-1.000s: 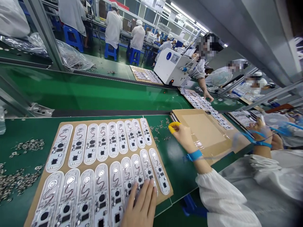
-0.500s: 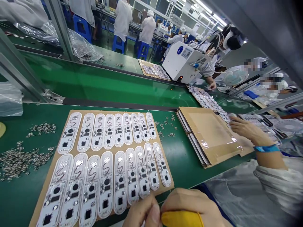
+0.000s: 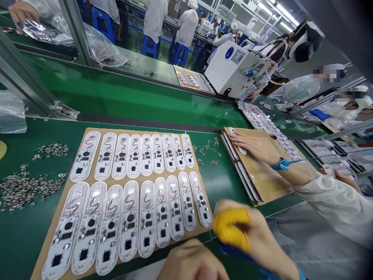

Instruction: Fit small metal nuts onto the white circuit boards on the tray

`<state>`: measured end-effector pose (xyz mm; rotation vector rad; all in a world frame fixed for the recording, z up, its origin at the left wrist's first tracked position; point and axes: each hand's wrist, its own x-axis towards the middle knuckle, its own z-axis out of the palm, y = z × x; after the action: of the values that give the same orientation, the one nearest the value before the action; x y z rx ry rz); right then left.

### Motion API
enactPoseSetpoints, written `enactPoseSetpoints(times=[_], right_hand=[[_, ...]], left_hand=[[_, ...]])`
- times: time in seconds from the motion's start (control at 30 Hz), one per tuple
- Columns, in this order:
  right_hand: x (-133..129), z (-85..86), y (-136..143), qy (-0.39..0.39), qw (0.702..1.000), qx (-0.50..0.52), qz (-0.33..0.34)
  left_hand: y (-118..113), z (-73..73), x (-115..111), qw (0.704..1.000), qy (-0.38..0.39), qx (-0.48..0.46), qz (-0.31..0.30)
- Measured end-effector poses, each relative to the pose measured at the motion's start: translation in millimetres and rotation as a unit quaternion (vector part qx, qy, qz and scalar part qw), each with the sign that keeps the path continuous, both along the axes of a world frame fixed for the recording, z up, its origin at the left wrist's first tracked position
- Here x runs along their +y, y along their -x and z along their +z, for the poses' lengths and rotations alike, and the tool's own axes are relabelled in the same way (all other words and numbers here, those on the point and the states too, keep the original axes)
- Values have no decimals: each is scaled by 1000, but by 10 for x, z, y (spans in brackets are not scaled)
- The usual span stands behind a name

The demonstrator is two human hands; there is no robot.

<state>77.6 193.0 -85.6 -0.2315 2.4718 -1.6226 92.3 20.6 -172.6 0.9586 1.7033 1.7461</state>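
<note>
My left hand (image 3: 192, 262) is at the bottom edge, closed with curled fingers and partly cut off by the frame. Beside it, my right hand (image 3: 244, 229) wears yellow covers on thumb and finger, which curl together. It is slightly blurred, and anything inside either hand is hidden. A dark blue shape (image 3: 236, 252) lies under the right hand; I cannot tell what it is. Just beyond both hands is a cardboard sheet (image 3: 116, 183) bearing two rows of long, rounded white casings (image 3: 130, 221) with circuit boards, wires and round discs. Neither hand visibly touches them.
Small metal parts lie in piles (image 3: 26, 190) at left and in clusters (image 3: 214, 162) beyond the sheet. At right, a co-worker's hand (image 3: 250, 146) rests at a casing on stacked cardboard (image 3: 271, 175). A metal post (image 3: 74, 35) and a white machine (image 3: 233, 70) stand farther back.
My hands have separated; the right moved up and to the right, showing more yellow covering. The co-worker's hand moved left onto the stack, where a casing now shows.
</note>
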Motion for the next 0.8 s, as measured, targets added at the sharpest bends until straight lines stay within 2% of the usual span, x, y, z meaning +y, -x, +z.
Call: enactPoseSetpoints(times=[0.03, 0.07, 0.1, 0.13, 0.17, 0.2, 0.3, 0.4, 0.6, 0.8], right_hand=[[88, -61, 101, -33, 999, -3, -16], [174, -134, 199, -76, 997, -15, -22], [254, -211, 289, -109, 993, -29, -15], [322, -286, 365, -130, 991, -41, -5], [376, -351, 426, -147, 988, -53, 9], [415, -403, 471, -156, 986, -61, 23], [465, -461, 536, -178, 979, -78, 56], [473, -428, 571, -193, 974, -91, 83], [484, -389, 651, -196, 967, -110, 118], [446, -411, 690, -206, 966, -107, 116]], left_hand=[[18, -12, 83, 982, 4, 175, 75], [37, -28, 162, 934, 48, 328, 135], [54, -49, 232, 877, 99, 435, 181], [68, -74, 290, 826, 152, 501, 209], [75, -103, 335, 795, 193, 531, 221], [77, -135, 366, 781, 215, 540, 229], [56, -219, 399, 775, 231, 538, 238], [26, -262, 396, 773, 232, 540, 240], [5, -257, 395, 769, 242, 543, 234], [9, -246, 383, 775, 254, 533, 223]])
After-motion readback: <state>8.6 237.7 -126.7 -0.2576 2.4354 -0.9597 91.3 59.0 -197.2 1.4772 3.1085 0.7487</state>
